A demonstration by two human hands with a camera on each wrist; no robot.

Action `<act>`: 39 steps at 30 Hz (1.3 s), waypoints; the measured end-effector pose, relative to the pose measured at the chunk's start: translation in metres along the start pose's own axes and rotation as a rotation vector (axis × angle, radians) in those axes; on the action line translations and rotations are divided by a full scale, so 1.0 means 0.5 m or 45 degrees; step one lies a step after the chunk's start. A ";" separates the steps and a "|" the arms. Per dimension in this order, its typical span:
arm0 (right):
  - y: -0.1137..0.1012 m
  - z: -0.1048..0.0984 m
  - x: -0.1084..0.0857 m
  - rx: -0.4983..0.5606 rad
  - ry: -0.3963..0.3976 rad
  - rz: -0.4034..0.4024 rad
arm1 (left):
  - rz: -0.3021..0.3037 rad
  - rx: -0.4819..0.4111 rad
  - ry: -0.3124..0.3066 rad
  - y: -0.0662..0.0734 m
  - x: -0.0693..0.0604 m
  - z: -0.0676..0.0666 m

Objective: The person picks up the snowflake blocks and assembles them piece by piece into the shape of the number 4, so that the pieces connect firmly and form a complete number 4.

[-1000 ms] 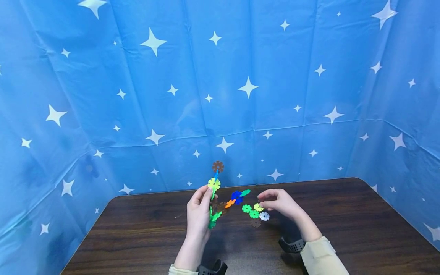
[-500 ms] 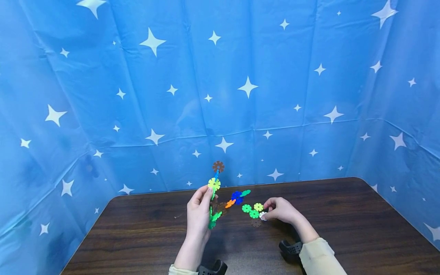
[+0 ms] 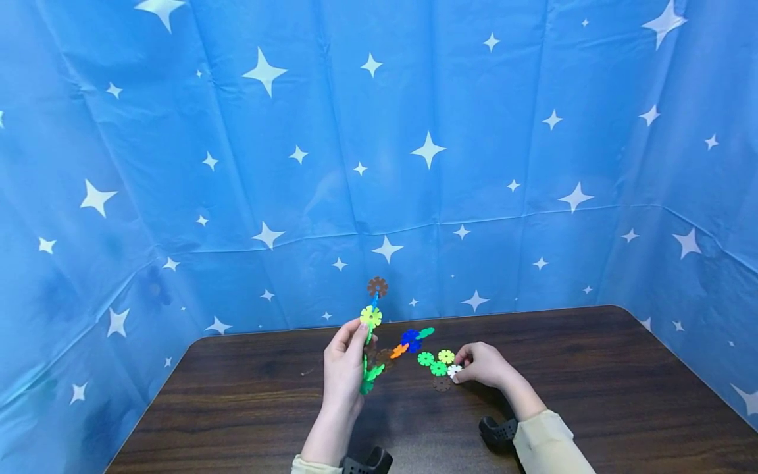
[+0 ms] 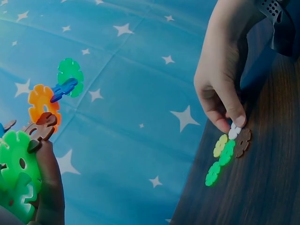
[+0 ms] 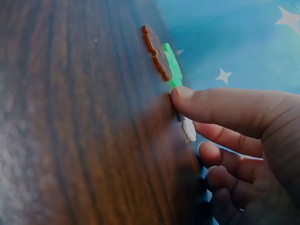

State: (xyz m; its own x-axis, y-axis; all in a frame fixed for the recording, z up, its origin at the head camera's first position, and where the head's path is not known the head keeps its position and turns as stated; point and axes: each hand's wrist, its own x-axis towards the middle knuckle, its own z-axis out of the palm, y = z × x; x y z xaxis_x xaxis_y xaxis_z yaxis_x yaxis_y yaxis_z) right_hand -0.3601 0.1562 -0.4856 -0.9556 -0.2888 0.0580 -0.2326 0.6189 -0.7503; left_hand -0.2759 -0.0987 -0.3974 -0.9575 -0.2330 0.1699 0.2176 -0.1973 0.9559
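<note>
The disc chain [image 3: 399,351] is held above the surface [image 3: 237,395], clamped in the left hand's [image 3: 343,364] fingers, probably leaving the right hand [image 3: 485,365] free; its fingers pinch the white disc [image 3: 453,370].

Blue fabric backdrop [image 3: 391,191] in front of me, creased, printed with white four-pointed stars [image 3: 428,150] in mixed sizes, round the back and both sides. Desk [image 3: 237,421] dark brown, wood-grain, far corners rounded.
</note>
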 end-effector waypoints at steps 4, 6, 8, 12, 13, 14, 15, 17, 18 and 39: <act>-0.002 -0.001 -0.001 0.004 -0.009 0.016 | 0.001 -0.004 -0.021 -0.001 -0.001 0.000; -0.003 -0.001 -0.001 0.013 -0.019 0.003 | 0.001 -0.011 -0.027 -0.001 -0.001 0.000; -0.003 -0.001 -0.002 0.020 -0.024 -0.021 | -0.002 -0.015 -0.025 -0.001 -0.001 0.001; -0.001 -0.002 -0.003 0.040 -0.015 -0.052 | -0.002 -0.016 -0.010 -0.001 -0.001 0.003; 0.000 -0.002 -0.003 0.050 -0.012 -0.055 | -0.004 -0.016 -0.005 -0.001 0.000 0.002; 0.000 -0.003 -0.003 0.066 -0.011 -0.055 | -0.006 -0.016 -0.002 -0.001 0.000 0.002; 0.000 -0.004 -0.003 0.085 -0.011 -0.051 | -0.008 -0.018 0.001 -0.001 0.000 0.002; -0.004 -0.009 -0.002 0.135 -0.004 -0.042 | -0.011 -0.018 0.000 -0.001 0.000 0.002; -0.008 -0.013 -0.002 0.174 0.001 -0.040 | -0.010 -0.018 -0.001 -0.001 0.000 0.002; -0.147 -0.078 -0.035 1.123 -0.034 -0.181 | -0.002 0.024 -0.010 0.000 0.002 0.000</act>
State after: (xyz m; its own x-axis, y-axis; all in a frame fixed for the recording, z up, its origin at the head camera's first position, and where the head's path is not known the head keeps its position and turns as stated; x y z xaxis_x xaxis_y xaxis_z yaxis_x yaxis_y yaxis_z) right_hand -0.3332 0.1442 -0.4056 -0.9212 -0.3439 0.1822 -0.1144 -0.2083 -0.9714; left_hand -0.2766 -0.0989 -0.3972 -0.9594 -0.2248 0.1701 0.2124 -0.1797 0.9605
